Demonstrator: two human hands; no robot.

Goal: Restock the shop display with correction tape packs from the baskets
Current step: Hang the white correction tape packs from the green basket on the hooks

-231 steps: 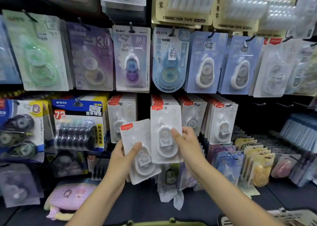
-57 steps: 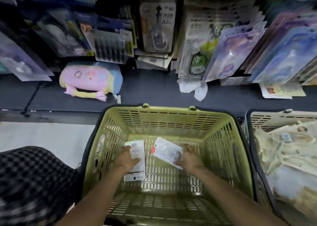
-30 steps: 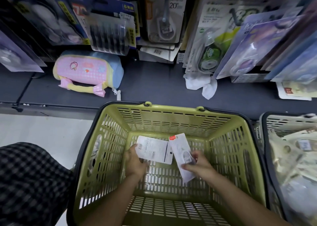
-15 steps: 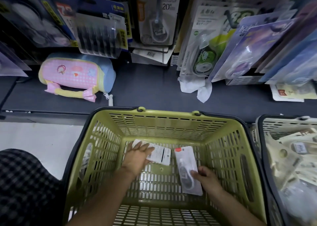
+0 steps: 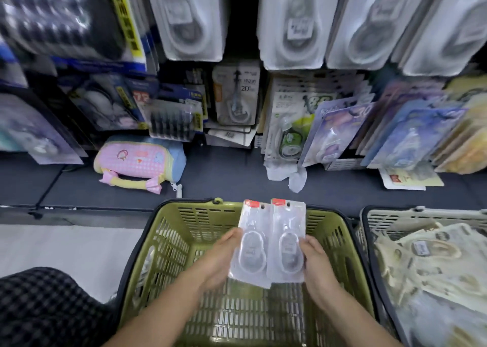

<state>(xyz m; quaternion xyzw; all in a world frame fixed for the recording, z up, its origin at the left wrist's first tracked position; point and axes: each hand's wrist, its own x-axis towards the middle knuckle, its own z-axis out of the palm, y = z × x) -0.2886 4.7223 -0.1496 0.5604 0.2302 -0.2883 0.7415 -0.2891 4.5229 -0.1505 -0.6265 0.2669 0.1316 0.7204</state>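
Two blurred packs (image 5: 268,243), fingers behind.

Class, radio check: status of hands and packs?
Left hand holds left pack; right hand holds right pack. Both above green basket. Nothing blocking.

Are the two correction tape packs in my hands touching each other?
Touching. The head view shows the left pack and right pack side by side above the green basket, the right pack's edge overlapping the left with no gap.

olive-green basket (image 5: 168,243), beige basket (image 5: 390,216), two clear packs (image 5: 268,243) with red top tabs, pink checked pouch (image 5: 137,162) with blue end and yellow handle, dark grey shelf (image 5: 224,172), black-and-white checked cloth (image 5: 44,309)
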